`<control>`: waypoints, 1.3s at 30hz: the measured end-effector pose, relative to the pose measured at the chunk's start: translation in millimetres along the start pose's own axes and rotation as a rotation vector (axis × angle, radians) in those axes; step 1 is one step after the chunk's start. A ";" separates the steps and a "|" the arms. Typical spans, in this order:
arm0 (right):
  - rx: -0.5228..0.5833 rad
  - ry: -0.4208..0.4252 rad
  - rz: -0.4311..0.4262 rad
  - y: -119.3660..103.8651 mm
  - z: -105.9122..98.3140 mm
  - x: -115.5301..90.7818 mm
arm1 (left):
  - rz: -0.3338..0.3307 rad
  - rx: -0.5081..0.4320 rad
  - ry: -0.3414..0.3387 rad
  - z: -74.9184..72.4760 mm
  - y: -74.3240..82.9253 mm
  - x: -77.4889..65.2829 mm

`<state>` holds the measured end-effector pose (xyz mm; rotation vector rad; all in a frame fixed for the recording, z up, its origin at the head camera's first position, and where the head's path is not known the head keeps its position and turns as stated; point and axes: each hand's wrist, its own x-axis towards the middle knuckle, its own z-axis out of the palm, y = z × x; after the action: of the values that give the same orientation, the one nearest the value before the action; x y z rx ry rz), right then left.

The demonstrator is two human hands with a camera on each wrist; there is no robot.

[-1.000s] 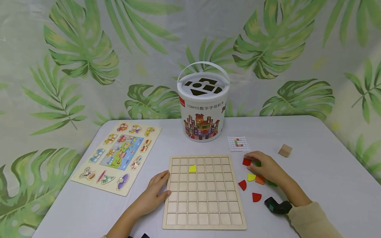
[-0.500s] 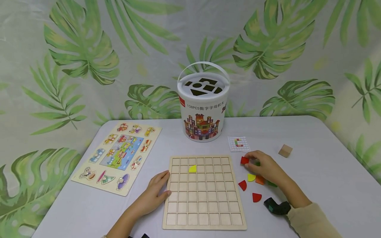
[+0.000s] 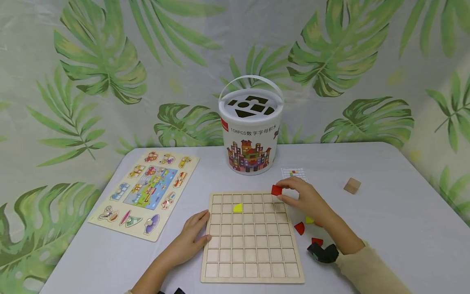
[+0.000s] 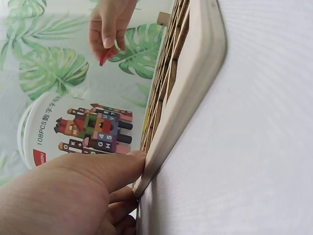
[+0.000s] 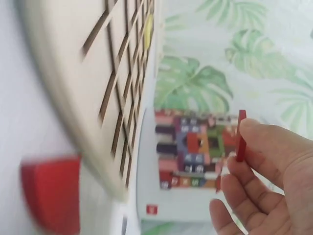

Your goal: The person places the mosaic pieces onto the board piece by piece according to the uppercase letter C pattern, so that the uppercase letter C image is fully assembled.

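My right hand (image 3: 307, 198) pinches a thin red square tile (image 3: 276, 190) between thumb and fingers, over the back right corner of the grid board (image 3: 251, 279). In the right wrist view the red tile (image 5: 241, 136) shows edge-on, held up above the board. My left hand (image 3: 188, 241) rests against the board's left edge, with thumb and fingertips touching the rim; the left wrist view shows the thumb (image 4: 120, 169) at the wooden edge. A yellow quarter-circle tile (image 3: 238, 208) lies in a back-row cell of the board.
Red quarter-circle tiles (image 3: 299, 228) lie right of the board; a yellow one (image 3: 309, 219) is partly hidden by my right arm. Behind stand a white bucket (image 3: 249, 134) and a pattern card (image 3: 293, 173). A wooden block (image 3: 352, 185) sits right, a peg puzzle (image 3: 147, 192) left.
My right hand has picked the red square tile up from among the loose tiles and carried it left to over the board's corner. The left hand has stayed in place.
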<state>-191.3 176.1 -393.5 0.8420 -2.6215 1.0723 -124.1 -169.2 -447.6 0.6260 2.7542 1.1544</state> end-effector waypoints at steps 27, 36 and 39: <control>0.073 -0.271 0.079 -5.5 69.8 23.8 | -0.012 0.002 -0.007 -0.7 1.3 0.0; 0.072 -0.269 0.063 -5.1 70.4 24.0 | -0.005 0.001 -0.014 -1.2 2.3 0.3; 0.076 -0.282 0.061 -5.2 69.8 24.1 | 0.000 -0.001 -0.016 -1.5 2.3 0.4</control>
<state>-205.2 114.4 -431.9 1.0016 -2.8681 1.1511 -124.1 -168.5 -444.9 0.6325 2.7401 1.1450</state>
